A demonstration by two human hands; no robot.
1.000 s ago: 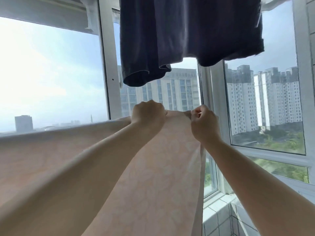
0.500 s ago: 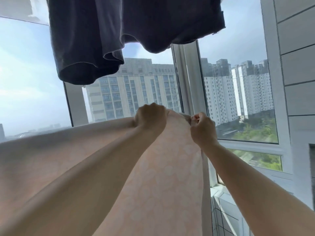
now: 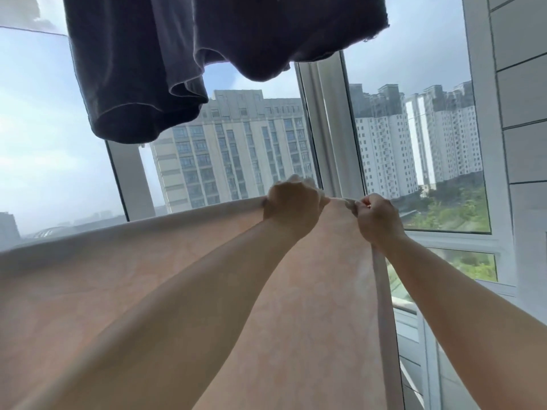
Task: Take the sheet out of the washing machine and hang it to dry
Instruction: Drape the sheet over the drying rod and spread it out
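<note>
A pale pink patterned sheet (image 3: 319, 306) hangs spread in front of the balcony windows, its top edge running from the far left up to the centre. My left hand (image 3: 291, 205) grips that top edge with curled fingers. Just to the right, my right hand (image 3: 377, 218) pinches the sheet's upper right corner. The sheet's right side edge drops straight down below my right hand. Whatever the top edge rests on is hidden by the fabric.
A dark navy garment (image 3: 183, 54) hangs overhead, just above the hands. A white window frame (image 3: 328, 128) stands behind the sheet. A grey tiled wall (image 3: 521, 113) closes the right side. High-rise buildings and trees show through the glass.
The view has swung to the right and the tiled wall came into sight. Both hands kept their grip and shifted along the sheet's top edge toward its right corner.
</note>
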